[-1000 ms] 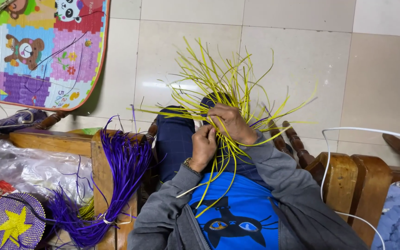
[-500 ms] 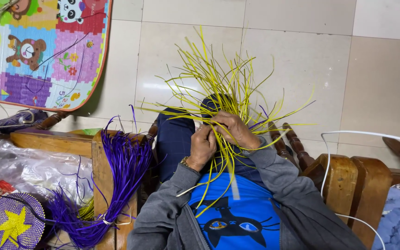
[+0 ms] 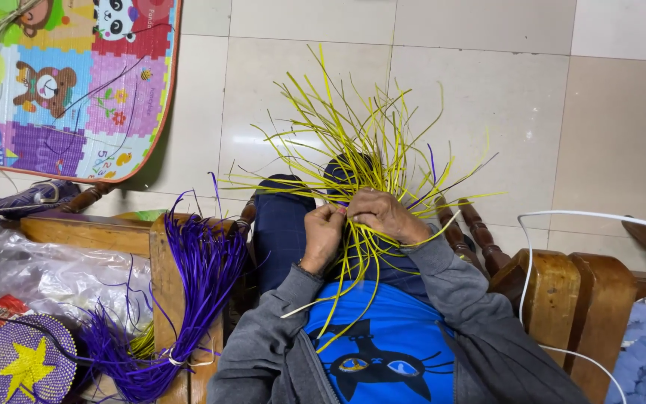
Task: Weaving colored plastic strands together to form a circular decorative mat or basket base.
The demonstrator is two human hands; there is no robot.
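While thin, stiff yellow strips (image 3: 360, 157) fan out like spokes above the lap, the left hand (image 3: 323, 236) and right hand (image 3: 383, 215) pinch them where they cross, fingers closed on the strands. Left of the strips, a glossy purple bundle (image 3: 188, 299) drapes over a wooden armrest (image 3: 162, 254).

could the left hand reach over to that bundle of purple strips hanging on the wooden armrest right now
Probably yes. The purple strips hang over the wooden armrest on the left hand's own side, nothing between them, but that hand's grip is on the yellow strips.
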